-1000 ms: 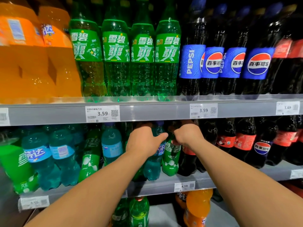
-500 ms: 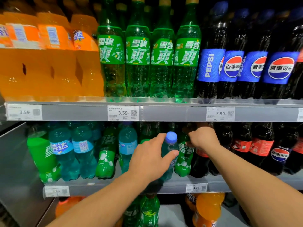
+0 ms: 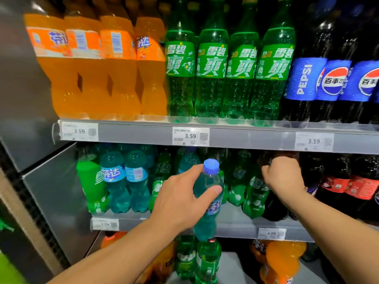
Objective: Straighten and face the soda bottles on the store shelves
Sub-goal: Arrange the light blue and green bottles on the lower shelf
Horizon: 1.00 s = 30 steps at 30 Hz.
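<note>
The left hand (image 3: 180, 199) is wrapped round the teal bottle (image 3: 207, 184). The thumb (image 3: 215, 190) is pressed across the bottle's front, just below the blue cap (image 3: 211, 166), and the remaining fingers are curled behind it. The teal bottle is held nearly upright in the air, in front of the middle shelf (image 3: 235, 219), with its base level with the shelf's front edge.

The right hand (image 3: 283, 177) is placed inside the middle shelf, directly under the upper shelf (image 3: 143, 134). Its fingers are curled tightly round the top of a dark bottle (image 3: 272, 210); that bottle's cap is hidden by the hand.

On the middle shelf, further teal bottles (image 3: 114, 181) are stood at the left, small green bottles (image 3: 254, 193) in the centre, and red-labelled bottles (image 3: 348, 187) at the right. On the upper shelf, orange bottles (image 3: 92, 78), tall green bottles (image 3: 213, 78) and Pepsi bottles (image 3: 303, 78) are ranked left to right. Two orange labels are turned barcode-forward. Price tags (image 3: 190, 136) are fixed to the shelf edges.
</note>
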### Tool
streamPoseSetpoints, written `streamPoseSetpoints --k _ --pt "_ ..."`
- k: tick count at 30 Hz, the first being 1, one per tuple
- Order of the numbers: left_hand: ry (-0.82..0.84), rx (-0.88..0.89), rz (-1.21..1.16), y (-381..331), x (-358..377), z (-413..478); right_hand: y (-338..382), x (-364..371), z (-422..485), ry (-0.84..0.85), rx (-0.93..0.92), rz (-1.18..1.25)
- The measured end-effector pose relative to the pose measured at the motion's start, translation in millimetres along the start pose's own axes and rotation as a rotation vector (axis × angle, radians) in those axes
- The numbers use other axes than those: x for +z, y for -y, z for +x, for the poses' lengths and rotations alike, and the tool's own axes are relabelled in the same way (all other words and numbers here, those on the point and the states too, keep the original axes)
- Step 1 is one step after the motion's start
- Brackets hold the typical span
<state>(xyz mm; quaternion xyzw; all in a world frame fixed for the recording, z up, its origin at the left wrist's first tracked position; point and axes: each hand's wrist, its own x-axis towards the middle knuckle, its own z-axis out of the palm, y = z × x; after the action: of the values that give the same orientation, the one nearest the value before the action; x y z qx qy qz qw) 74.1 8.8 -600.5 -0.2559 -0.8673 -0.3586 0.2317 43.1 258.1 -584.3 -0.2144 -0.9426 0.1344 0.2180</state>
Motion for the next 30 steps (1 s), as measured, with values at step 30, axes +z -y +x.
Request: streamPoseSetpoints --k 30 --pt "-0.077 -0.253 0.194 118 -107 -51 193 141 -100 0.537 -0.005 0.21"
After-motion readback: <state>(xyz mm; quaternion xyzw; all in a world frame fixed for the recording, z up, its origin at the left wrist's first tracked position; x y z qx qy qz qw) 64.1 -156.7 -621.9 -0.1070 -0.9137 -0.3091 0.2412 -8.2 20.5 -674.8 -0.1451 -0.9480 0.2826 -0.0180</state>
